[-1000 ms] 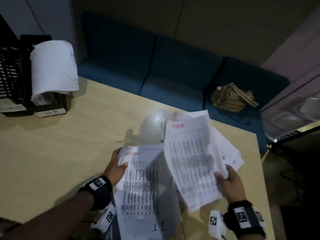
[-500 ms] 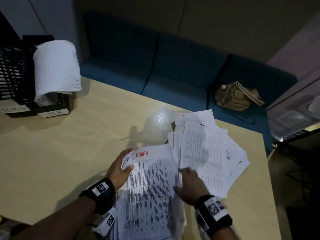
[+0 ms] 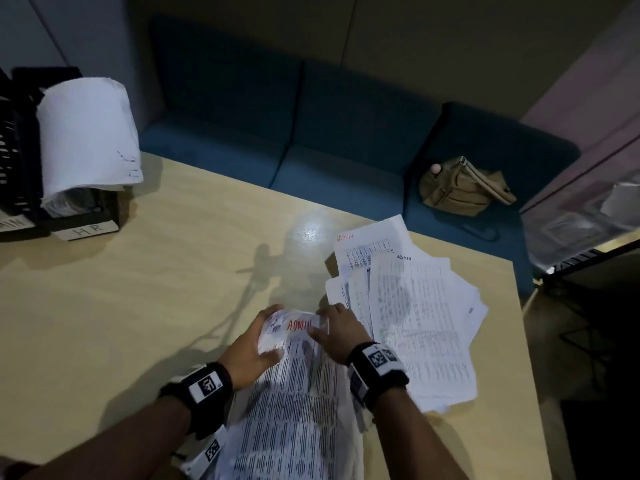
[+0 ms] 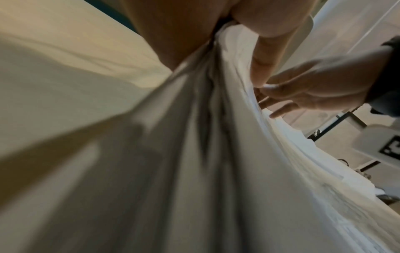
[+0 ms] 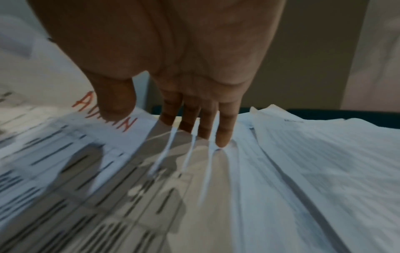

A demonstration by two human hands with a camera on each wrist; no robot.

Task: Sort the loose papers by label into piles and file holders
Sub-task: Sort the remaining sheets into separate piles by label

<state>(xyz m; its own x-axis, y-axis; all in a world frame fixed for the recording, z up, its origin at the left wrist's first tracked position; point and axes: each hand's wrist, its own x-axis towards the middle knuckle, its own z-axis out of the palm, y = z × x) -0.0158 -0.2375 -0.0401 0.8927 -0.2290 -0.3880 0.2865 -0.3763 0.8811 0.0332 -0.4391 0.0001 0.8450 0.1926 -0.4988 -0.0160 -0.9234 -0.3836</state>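
Observation:
My left hand (image 3: 254, 344) grips a stack of printed papers (image 3: 294, 410) by its upper left, thumb on top and fingers curled under the far edge. The top sheet (image 5: 65, 145) bears "ADMIN" in red. My right hand (image 3: 337, 329) is at that sheet's upper right corner, thumb (image 5: 114, 102) on the label and fingers reaching past the edge, pinching it. A fanned pile of ADMIN sheets (image 3: 415, 306) lies flat to the right. Black file holders (image 3: 20, 150) stand at the far left, one labelled HR (image 3: 88, 228), with white papers (image 3: 86, 133) curling out of it.
The wooden table (image 3: 138, 306) ends near the right, just past the fanned pile. Behind it runs a blue sofa (image 3: 329, 133) with a tan bag (image 3: 460, 188) on its seat. A second holder label (image 3: 14, 223) is cut off at the left edge.
My right hand laid the sheet it held onto the right pile, then came back left to the top corner of the stack. My left hand kept its grip.

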